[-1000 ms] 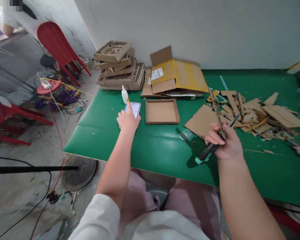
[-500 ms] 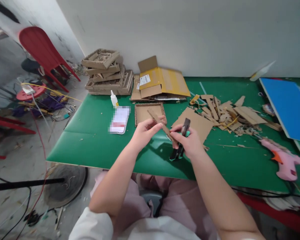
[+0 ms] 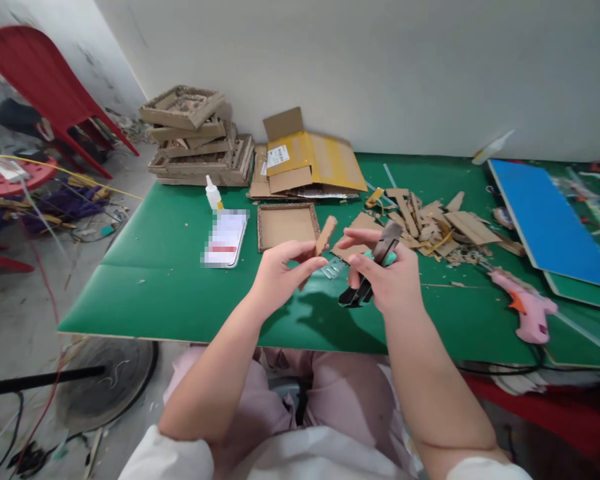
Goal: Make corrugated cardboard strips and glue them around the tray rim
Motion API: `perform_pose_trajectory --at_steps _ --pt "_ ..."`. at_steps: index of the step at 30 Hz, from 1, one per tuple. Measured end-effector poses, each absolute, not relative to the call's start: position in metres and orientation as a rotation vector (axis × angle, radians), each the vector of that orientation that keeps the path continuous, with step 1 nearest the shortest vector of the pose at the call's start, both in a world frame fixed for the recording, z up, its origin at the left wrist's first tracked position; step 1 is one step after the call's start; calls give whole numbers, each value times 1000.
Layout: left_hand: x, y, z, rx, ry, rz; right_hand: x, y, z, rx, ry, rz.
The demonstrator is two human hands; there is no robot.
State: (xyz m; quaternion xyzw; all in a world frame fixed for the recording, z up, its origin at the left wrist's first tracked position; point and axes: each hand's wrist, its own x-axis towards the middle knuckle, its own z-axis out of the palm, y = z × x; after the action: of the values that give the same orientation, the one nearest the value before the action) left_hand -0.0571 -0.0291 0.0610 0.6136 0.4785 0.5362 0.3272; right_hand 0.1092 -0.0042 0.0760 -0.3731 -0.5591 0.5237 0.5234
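Here, my left hand [image 3: 285, 270], centre of frame, has fingers shut on cardboard strip [image 3: 326, 235]. Right hand [image 3: 393, 273], just right of centre, has fingers part curled, holding black-green tool [image 3: 365, 287]. Shallow cardboard tray [image 3: 287, 228] lies above left hand, near middle.

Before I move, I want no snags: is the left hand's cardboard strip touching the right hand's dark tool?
Apart. In the head view, a gap separates the cardboard strip from the dark tool in the right hand.

Phones [image 3: 226, 239]: one. Glue guns [image 3: 527, 308]: one. Blue boards [image 3: 545, 220]: one. Held cardboard strips [image 3: 326, 234]: one. Stacked cardboard trays [image 3: 183, 117]: at least three.
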Motion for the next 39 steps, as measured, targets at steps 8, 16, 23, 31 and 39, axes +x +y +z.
perform_pose_trajectory --at_steps 8,16,23,31,39 --pt "-57 -28 55 2176 1346 1336 108 -8 72 -994 -1351 1123" --pt "-50 -32 60 2198 1256 1615 100 -20 75 -918 -1549 805" --pt "-53 -38 63 2423 1369 1761 103 -25 73 -860 -1620 580" --pt "-50 -32 61 2447 1213 1810 101 -26 68 -935 -1511 595" --pt "-45 -32 57 2440 1205 1786 100 -30 69 -1134 -1302 848"
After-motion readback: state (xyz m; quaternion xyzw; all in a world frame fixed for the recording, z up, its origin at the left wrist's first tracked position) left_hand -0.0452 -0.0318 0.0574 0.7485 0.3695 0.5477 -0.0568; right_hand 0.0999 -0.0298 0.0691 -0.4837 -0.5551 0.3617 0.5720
